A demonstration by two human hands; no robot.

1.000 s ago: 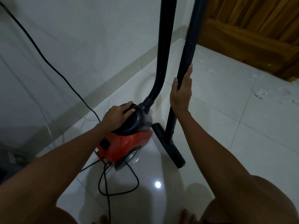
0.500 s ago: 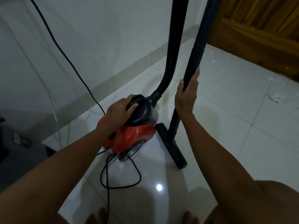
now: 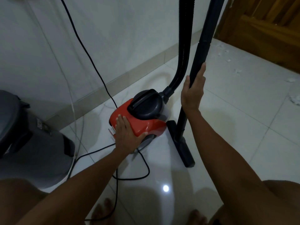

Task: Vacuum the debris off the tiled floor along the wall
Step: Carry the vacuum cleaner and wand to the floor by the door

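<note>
Two hands busy: left hand (image 3: 125,137) flat and unclenched on the rear of the red vacuum body (image 3: 142,120), likely reaching for a switch; right hand (image 3: 193,91) wrapped loosely around the wand (image 3: 200,62), fingers long. Best pressed firmly with the wand kept upright, then floor nozzle (image 3: 180,143) swung toward 1 o'clock, where white debris (image 3: 293,99) lies scattered. Switch itself hidden under the palm. Hose (image 3: 183,46) and wand tops cut off. Grey object (image 3: 24,135) at 9 o'clock unclear.
</note>
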